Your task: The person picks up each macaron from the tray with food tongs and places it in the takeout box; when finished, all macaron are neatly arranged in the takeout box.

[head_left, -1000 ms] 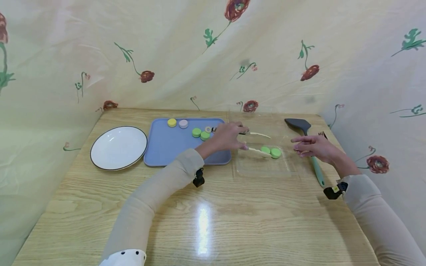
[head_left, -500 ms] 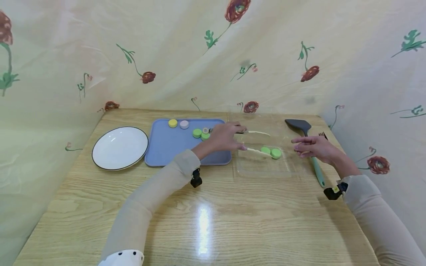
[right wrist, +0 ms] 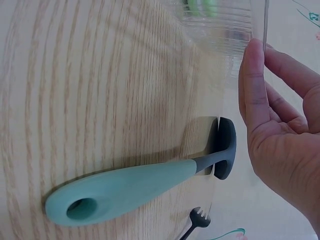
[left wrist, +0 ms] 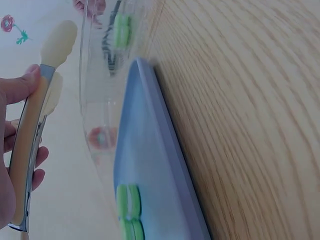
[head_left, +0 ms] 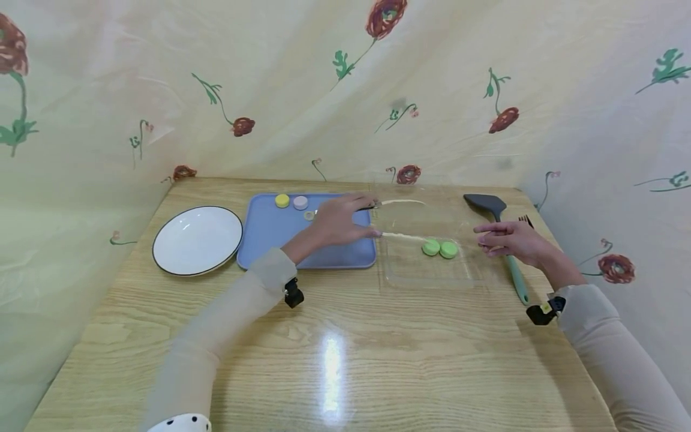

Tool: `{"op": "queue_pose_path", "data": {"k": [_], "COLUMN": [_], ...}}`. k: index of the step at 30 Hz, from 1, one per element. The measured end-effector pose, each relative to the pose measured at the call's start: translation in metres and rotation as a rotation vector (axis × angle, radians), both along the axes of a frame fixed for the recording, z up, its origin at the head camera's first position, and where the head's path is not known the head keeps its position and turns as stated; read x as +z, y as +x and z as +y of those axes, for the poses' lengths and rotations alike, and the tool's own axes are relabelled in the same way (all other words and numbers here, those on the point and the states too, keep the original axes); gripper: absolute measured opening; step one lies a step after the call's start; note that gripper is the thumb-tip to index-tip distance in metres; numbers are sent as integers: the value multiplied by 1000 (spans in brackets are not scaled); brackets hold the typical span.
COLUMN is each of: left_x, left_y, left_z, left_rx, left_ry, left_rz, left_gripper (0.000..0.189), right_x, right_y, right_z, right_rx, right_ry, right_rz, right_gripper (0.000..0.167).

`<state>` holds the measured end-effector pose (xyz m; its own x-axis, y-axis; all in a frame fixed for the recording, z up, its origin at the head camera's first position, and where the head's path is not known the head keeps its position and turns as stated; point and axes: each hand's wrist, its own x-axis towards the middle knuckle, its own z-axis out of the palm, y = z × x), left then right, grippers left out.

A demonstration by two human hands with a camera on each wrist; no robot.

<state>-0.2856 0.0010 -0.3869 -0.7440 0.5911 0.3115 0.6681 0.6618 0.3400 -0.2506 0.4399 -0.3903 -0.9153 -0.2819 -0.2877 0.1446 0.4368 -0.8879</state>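
My left hand [head_left: 340, 219] holds a pair of tongs [left wrist: 31, 130] with cream-coloured tips, thumb on one arm and fingers on the other. The tips stand spread apart with nothing between them, over the left part of a clear plastic container [head_left: 426, 282]. Inside it, two green macarons [head_left: 448, 249] lie side by side. At the container's right side, my right hand [head_left: 510, 240] pinches its clear wall between thumb and fingers. Under the left hand is a blue tray [head_left: 264, 234], bearing a yellow macaron [head_left: 282, 200], a lilac macaron [head_left: 300, 203] and two green macarons [left wrist: 129, 200], hidden in the head view.
A white plate [head_left: 197, 240] with a dark rim stands left of the tray. Right of the container lie a turner [head_left: 516, 279] with a green handle and dark blade, and a dark fork [head_left: 525, 221]. A flowered cloth [head_left: 302, 90] hangs behind the table.
My left hand has drawn back to the left with the tongs, whose tips have come away from the green macarons in the container. The right hand stays where it was.
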Motion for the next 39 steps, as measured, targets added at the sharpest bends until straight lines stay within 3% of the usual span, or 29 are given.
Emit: {"op": "queue_pose_path", "data": {"k": [9,15,22,27,33,39], "left_x": [0,2,8,10,7,3], "left_y": [1,-1,-2,-3,-6,-10], "left_z": [-60,-112,-169,-205,-233,-244], "left_rx": [83,149,295,345,368,377], "left_ry": [47,56,-33,-60,-102,-129], "left_rz": [100,86,46,11,-6,4], "left_gripper": [73,71,74,72,70,71], "right_x": [1,1,-1,0,-1,-1], "right_y": [1,2,0,0,0,0], "right_z": [-4,-3,0,-1,0,-1], "right_rx": [-13,-18,-17,-14,-16,-17], "right_ry": [23,46,49,44,48,47], "right_rz": [5,9,14,15,6,7], "right_gripper": [49,53,49,45,42,43]}}
